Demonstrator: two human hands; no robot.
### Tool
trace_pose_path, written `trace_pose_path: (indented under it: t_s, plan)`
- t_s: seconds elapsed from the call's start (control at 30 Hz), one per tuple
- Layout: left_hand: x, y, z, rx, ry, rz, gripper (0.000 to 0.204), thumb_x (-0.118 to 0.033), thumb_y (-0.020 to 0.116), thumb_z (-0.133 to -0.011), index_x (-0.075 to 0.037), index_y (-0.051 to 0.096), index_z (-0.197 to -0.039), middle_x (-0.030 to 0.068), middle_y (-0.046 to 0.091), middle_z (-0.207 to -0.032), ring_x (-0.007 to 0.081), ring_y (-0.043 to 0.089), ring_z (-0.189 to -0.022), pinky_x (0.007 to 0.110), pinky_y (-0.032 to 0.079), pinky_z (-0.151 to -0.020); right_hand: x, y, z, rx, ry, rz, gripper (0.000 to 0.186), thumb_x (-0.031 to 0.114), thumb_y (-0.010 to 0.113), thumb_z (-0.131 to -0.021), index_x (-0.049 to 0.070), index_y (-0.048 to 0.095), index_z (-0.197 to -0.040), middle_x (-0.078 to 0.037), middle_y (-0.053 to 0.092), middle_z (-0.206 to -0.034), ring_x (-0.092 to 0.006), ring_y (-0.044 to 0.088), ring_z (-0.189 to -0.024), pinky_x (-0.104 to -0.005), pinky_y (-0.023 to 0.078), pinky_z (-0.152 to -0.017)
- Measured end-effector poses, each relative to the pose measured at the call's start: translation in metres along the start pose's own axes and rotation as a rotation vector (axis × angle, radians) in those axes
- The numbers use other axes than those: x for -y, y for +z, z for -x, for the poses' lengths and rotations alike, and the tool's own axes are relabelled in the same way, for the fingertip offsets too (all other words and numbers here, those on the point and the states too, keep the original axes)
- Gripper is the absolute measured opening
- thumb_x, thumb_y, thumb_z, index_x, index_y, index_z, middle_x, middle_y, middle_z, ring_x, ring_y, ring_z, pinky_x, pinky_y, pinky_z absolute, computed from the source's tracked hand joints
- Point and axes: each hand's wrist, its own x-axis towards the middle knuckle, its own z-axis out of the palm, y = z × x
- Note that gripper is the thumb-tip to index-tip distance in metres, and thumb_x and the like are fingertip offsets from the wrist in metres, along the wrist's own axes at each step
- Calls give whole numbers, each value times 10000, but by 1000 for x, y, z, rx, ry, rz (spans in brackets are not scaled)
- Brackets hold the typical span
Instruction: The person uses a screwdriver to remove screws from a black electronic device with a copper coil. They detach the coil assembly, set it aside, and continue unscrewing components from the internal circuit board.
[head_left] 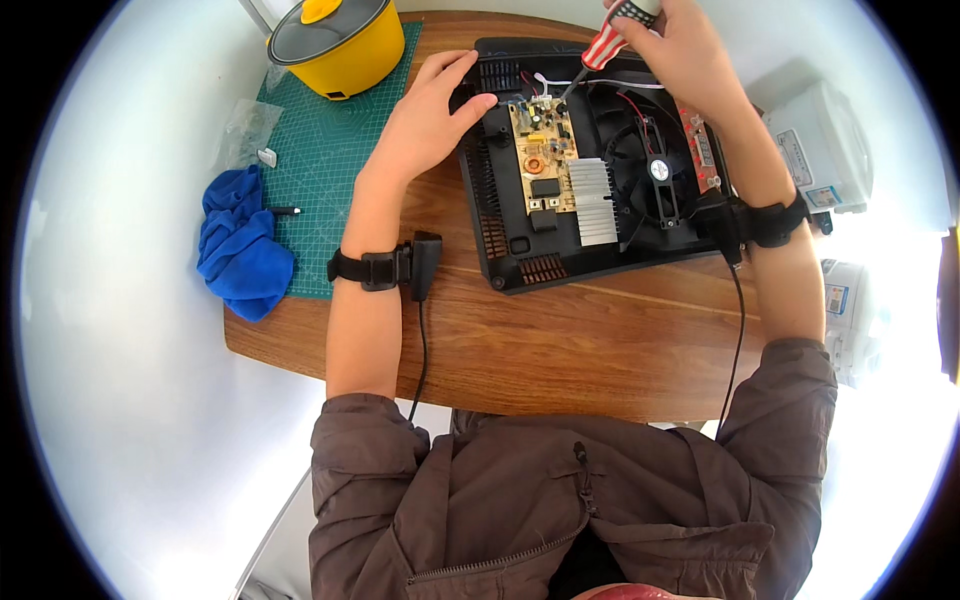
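Note:
A black appliance housing (500, 240) lies on the table with its inside exposed. It holds a tan circuit board (540, 150), a silver finned heat sink (594, 200), a black fan (640, 165) and a red circuit board (697, 150). My right hand (680, 55) is closed round a screwdriver (607, 45) with a red, white and dark starred handle. Its shaft slants down to the far edge of the tan board; the exact tip contact is too small to tell. My left hand (430, 115) rests against the housing's far left corner, fingers stretched and thumb apart over the rim.
A yellow pot (345, 60) with a dark lid stands on a green cutting mat (325, 150) at the far left. Nearby are a blue cloth (240, 245) and a clear plastic bag (250, 130). White containers (825, 150) stand at the right. Cables hang from both wrist straps.

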Motion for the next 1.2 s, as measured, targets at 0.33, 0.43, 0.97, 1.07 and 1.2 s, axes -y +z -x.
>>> trace_pose_path:
  t_s: [0.33,0.43,0.97,1.07,1.2]
  plan:
    - [2,2,-1,21,-4,14,625,-375,655,-1016,-48,479,-1519,124,459,-1514,288,535,-1330,361,462,-1076,-10,-2,-1,-139,-115,870,328,178,544,-1036,-18,480,-1291,-193,696,-941,-340,719,-931,-447,533,-843]
    - [6,3,-1,17,4,7,625,-379,650,-1018,-50,477,-1520,125,459,-1514,292,526,-1344,365,456,-1087,-10,-6,-6,-96,-62,718,330,207,594,-1014,-25,504,-1231,-229,699,-960,-387,703,-922,-454,532,-824]
    - [5,4,0,5,-4,10,642,-423,634,-1018,-72,469,-1529,102,459,-1519,288,526,-1349,374,454,-1092,11,5,3,-62,59,277,313,105,584,-968,-21,507,-1244,-197,708,-891,-310,735,-787,-410,557,-769]
    - [4,5,0,4,-15,16,639,-424,633,-1018,-78,470,-1530,99,460,-1517,289,532,-1341,375,457,-1088,8,1,-4,-32,142,458,347,65,545,-939,-22,492,-1271,-178,720,-855,-297,740,-766,-404,564,-768]
    - [2,4,0,9,-31,2,633,-426,632,-1019,-88,472,-1530,97,462,-1515,288,540,-1331,375,462,-1082,6,-3,-4,-38,59,536,345,145,598,-970,-16,490,-1256,-176,718,-840,-297,733,-787,-396,560,-773]
